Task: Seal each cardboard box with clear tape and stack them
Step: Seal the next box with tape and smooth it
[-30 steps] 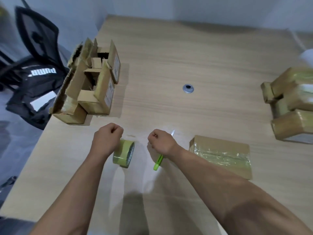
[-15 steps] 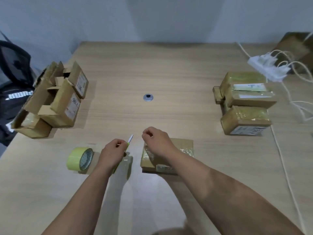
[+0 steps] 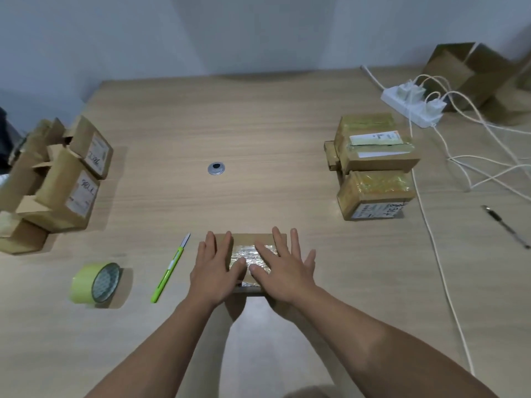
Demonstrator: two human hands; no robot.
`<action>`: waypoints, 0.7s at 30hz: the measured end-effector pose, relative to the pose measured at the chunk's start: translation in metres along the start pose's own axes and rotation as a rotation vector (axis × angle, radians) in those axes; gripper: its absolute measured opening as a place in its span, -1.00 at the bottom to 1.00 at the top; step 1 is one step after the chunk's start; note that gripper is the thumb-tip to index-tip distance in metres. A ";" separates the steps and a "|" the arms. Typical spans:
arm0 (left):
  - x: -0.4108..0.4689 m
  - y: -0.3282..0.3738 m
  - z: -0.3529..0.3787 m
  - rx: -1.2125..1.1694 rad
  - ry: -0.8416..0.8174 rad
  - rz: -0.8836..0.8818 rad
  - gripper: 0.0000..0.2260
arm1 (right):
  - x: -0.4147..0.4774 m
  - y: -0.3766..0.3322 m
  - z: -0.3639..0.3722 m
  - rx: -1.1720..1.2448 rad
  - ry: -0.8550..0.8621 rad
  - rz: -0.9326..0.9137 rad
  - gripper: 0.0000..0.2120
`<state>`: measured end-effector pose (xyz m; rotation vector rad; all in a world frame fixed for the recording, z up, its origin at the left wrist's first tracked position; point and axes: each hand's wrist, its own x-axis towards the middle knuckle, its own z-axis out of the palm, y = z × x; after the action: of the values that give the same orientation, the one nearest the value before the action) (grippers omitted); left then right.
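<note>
A small flat cardboard box (image 3: 249, 240) with clear tape across its top lies on the table in front of me. My left hand (image 3: 215, 268) and my right hand (image 3: 283, 268) both press flat on it, fingers straight and spread. A green utility knife (image 3: 170, 268) lies left of the box, blade out and pointing away. The roll of tape (image 3: 96, 282) stands on its edge farther left. Several unsealed boxes (image 3: 54, 185) are piled at the table's left edge. A stack of taped boxes (image 3: 373, 165) stands at the right.
A white power strip (image 3: 411, 106) with plugs and trailing white cables (image 3: 436, 248) lies at the right. A black pen (image 3: 505, 226) rests near the right edge. A metal grommet (image 3: 216, 168) sits mid-table. An open carton (image 3: 471, 79) stands at the far right.
My left hand has put the green knife down on the table. Both hands have opened and now press flat on the taped box. The view has shifted right.
</note>
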<state>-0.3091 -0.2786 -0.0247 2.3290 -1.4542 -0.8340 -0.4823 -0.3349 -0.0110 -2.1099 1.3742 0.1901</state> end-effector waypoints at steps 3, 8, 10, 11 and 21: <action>-0.006 0.003 0.008 0.117 0.004 -0.001 -0.44 | 0.002 -0.001 0.015 -0.009 0.012 0.017 -0.42; -0.010 -0.005 0.014 0.249 0.016 -0.002 -0.46 | 0.009 -0.004 0.024 -0.023 0.031 0.014 -0.44; -0.010 -0.004 0.017 0.248 0.028 -0.008 -0.46 | 0.010 -0.003 0.024 -0.036 0.042 0.008 -0.45; -0.010 -0.002 0.017 0.237 0.039 -0.017 -0.45 | 0.012 -0.004 0.023 -0.035 0.062 0.010 -0.44; -0.006 -0.006 0.023 0.221 0.140 -0.018 -0.36 | 0.024 -0.016 0.032 0.215 0.204 0.220 -0.20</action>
<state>-0.3206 -0.2685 -0.0440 2.5051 -1.5356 -0.5253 -0.4511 -0.3312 -0.0405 -1.8398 1.6671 -0.0849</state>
